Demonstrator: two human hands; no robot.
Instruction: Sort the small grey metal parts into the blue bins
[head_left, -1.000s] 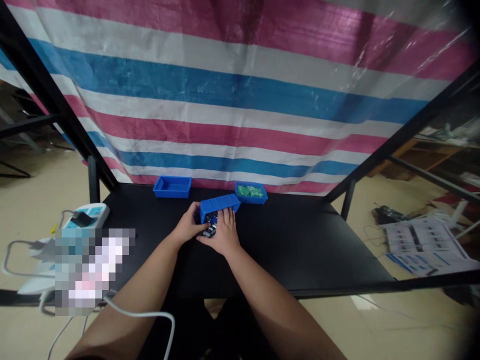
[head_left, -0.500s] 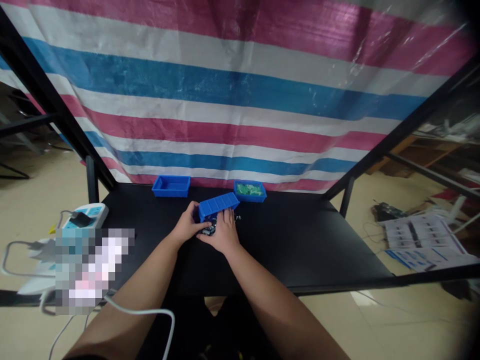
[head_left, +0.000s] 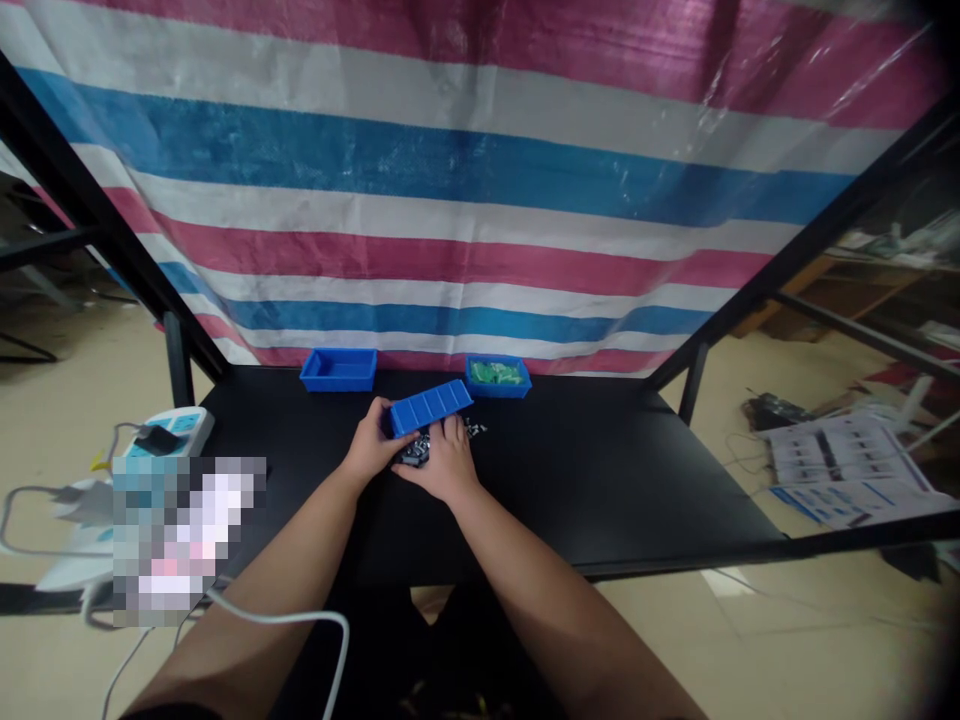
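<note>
A blue plastic bin (head_left: 431, 407) is tipped over above the black table, its ribbed underside facing up. My left hand (head_left: 373, 447) is closed on the left end of this bin. Under and in front of it lies a heap of small grey and silvery metal pieces (head_left: 415, 450), too small to name. My right hand (head_left: 448, 460) curves around the right of the heap, thumb apart from the fingers, with fingertips at the bin's lower edge. A few loose small pieces (head_left: 475, 428) lie to the right of the fingers. My hands partly hide the heap.
At the table's back stand a blue bin (head_left: 339, 371) with nothing seen inside and another blue bin (head_left: 498, 388) holding green pieces. Power strips (head_left: 187, 428) with cables lie at the left. A striped tarp (head_left: 465, 210) hangs behind, between black frame posts.
The tipped bin has turned over a little further and shifted slightly left. More small pieces show on the table below it and to its right.
</note>
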